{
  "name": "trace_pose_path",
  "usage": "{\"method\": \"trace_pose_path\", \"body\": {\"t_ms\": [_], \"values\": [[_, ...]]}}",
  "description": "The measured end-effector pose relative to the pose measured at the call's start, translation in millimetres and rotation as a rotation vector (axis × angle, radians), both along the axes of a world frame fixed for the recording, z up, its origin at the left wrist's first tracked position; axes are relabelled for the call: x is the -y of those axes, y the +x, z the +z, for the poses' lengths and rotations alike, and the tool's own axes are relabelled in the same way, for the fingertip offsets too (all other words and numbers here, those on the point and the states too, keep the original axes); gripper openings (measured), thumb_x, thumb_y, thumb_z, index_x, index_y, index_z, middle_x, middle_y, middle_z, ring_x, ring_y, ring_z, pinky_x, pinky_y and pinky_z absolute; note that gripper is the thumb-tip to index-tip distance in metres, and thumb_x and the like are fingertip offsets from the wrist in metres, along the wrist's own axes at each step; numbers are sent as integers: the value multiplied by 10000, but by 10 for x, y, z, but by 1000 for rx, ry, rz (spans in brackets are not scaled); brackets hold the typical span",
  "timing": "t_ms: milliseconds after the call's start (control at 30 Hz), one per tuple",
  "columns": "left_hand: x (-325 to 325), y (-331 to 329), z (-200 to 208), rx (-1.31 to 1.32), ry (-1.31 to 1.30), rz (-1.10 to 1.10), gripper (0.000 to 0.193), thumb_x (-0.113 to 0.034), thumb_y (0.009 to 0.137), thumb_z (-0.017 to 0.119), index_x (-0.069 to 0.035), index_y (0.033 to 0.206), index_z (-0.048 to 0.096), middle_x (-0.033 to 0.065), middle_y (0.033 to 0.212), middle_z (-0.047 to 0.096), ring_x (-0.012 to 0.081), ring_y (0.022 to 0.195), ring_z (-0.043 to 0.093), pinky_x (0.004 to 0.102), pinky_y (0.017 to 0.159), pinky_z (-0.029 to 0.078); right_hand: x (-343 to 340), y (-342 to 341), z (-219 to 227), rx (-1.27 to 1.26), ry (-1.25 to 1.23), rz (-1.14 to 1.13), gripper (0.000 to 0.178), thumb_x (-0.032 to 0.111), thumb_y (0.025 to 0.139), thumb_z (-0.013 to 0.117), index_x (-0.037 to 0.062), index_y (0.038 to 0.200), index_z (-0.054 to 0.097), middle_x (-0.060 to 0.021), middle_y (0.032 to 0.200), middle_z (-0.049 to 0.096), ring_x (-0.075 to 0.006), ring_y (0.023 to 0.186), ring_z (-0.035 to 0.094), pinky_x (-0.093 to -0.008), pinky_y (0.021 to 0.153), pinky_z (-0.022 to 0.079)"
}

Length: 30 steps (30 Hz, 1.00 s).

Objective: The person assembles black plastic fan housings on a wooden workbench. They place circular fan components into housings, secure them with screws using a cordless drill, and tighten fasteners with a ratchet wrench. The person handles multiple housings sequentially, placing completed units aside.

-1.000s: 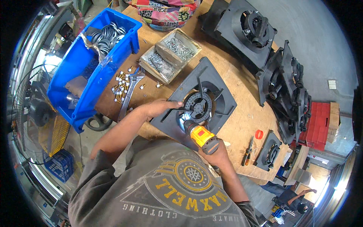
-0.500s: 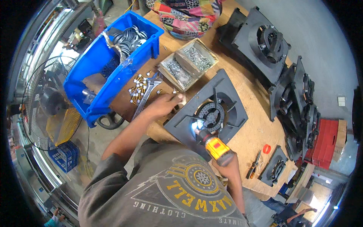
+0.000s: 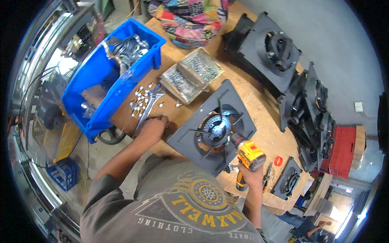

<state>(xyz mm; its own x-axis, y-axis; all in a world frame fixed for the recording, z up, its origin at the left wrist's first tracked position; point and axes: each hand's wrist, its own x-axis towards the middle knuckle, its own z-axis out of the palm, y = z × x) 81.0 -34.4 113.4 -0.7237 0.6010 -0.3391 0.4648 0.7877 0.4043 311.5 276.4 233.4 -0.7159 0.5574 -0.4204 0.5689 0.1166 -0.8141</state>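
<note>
My right hand (image 3: 252, 176) grips a yellow and black cordless drill (image 3: 250, 155), its chuck over the right part of a black square burner plate (image 3: 189, 142). Its lamp lights the round perforated burner (image 3: 217, 128) in the middle of the plate, where several thin support arms reach inward. On the wood left of the plate, my left hand (image 3: 155, 126) rests with curled fingers beside the lower end of a metal wrench (image 3: 147, 109). What those fingers hold, if anything, is hidden. Small brass fittings with white ends (image 3: 139, 101) lie scattered by the wrench.
A blue bin (image 3: 117, 95) with metal rings stands at the left; a divided box of screws (image 3: 178, 87) sits behind the plate. More burner plates (image 3: 269, 60) lean at the right. A screwdriver (image 3: 267, 178), red ring (image 3: 278, 161) and small plate (image 3: 287, 178) lie on the table (image 3: 263, 137).
The drill has moved right, off the near-left support arm. My left hand has drawn back from the plate's left edge toward the wrench, its fingers now curled. The view has shifted slightly.
</note>
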Motion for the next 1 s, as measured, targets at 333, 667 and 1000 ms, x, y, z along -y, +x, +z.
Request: {"method": "trace_pose_path", "body": {"t_ms": [333, 667, 1000], "values": [[-870, -471, 62, 624, 585, 113, 369, -106, 850, 666, -1, 1202, 637, 172, 1078, 699, 250, 949, 684, 375, 852, 530, -185, -611, -162, -57, -49, 17, 454, -57, 711, 658, 12, 1156, 596, -76, 955, 676, -178, 785, 662, -313, 680, 549], [-1755, -492, -68, 1515, 1016, 28, 388, -155, 925, 589, 41, 1259, 574, 197, 1125, 671, 252, 954, 685, 373, 844, 567, -359, -738, -211, -28, -201, 26, 504, -55, 711, 637, 13, 1208, 583, -81, 1025, 682, -185, 865, 664, -312, 702, 546], [-1854, -569, -154, 1560, 1042, -47, 400, -181, 947, 557, 66, 1262, 556, 210, 1134, 662, 260, 958, 690, 366, 836, 583, -452, -833, -113, 16, -207, 67, 462, -28, 709, 649, 11, 1168, 611, -82, 980, 693, -169, 807, 660, -310, 657, 542]]}}
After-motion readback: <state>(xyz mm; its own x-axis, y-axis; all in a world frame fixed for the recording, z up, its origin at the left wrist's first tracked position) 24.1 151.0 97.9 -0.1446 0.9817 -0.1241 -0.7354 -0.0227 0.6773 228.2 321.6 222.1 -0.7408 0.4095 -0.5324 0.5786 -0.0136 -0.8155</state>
